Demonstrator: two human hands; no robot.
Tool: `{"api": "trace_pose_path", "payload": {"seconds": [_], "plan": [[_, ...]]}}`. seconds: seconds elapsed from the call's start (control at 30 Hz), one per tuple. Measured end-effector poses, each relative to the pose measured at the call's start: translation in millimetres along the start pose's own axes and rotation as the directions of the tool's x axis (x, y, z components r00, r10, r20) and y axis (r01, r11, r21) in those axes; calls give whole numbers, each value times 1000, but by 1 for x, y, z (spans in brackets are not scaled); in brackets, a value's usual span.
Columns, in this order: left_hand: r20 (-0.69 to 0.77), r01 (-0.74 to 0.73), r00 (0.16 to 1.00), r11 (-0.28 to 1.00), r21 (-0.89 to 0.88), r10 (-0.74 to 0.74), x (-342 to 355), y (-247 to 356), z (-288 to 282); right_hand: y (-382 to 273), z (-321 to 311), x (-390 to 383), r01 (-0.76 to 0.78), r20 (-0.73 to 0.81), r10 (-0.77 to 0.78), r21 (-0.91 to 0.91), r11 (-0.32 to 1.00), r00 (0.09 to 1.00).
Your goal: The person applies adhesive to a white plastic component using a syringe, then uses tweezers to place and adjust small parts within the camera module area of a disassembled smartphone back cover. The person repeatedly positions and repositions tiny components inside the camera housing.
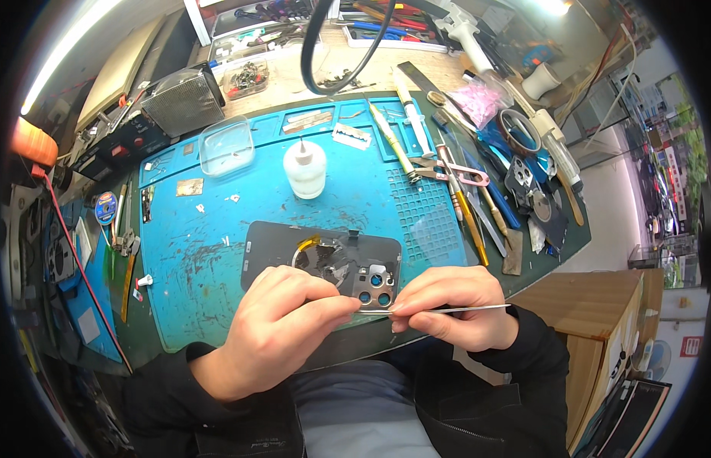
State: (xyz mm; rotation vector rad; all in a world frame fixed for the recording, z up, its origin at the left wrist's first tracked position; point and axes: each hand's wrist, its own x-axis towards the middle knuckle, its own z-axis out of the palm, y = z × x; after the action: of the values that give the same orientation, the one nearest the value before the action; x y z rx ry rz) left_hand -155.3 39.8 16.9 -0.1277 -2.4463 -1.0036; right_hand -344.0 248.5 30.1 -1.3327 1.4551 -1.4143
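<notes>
In front of me a dark phone back panel (270, 246) lies on the blue work mat (195, 282). It carries a torn black film, a curved yellow strip and a camera section (377, 296) with round openings. At the panel's near edge both hands meet. My right hand (466, 301) is closed around a thin, straight metal tool (481, 308), whose long end sticks out to the right. My left hand (283, 324) pinches at the tool's other end, just by the camera openings. Whether a small part sits between the left fingertips is hidden.
Beyond the panel stand a white dropper bottle (305, 172) and a clear plastic tray (226, 146). Tweezers, pink-handled snips (466, 175), brushes and syringes crowd the right side. A metal-cased device (184, 99) is at the far left. A black cable (310, 53) hangs overhead.
</notes>
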Motion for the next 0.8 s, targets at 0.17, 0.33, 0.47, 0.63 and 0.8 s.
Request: {"api": "trace_pose_path", "payload": {"seconds": [0.17,0.33,0.47,0.63,0.8], "plan": [[-20,55,998,998,-12,-55,3,4,1,1,0,0,12,7,-12,-23,1000,1000],[-37,95,995,995,-18,-96,3,4,-1,1,0,-1,6,-7,-7,-36,999,1000],[-17,82,996,997,-15,-82,2,2,-2,2,1,-1,9,-12,-10,-22,1000,1000],[15,106,994,994,-15,-106,3,4,-4,2,2,-1,13,-16,-13,-24,1000,1000],[0,84,996,996,-16,-84,4,3,-2,1,2,-1,3,-22,-2,4,1000,1000]]}}
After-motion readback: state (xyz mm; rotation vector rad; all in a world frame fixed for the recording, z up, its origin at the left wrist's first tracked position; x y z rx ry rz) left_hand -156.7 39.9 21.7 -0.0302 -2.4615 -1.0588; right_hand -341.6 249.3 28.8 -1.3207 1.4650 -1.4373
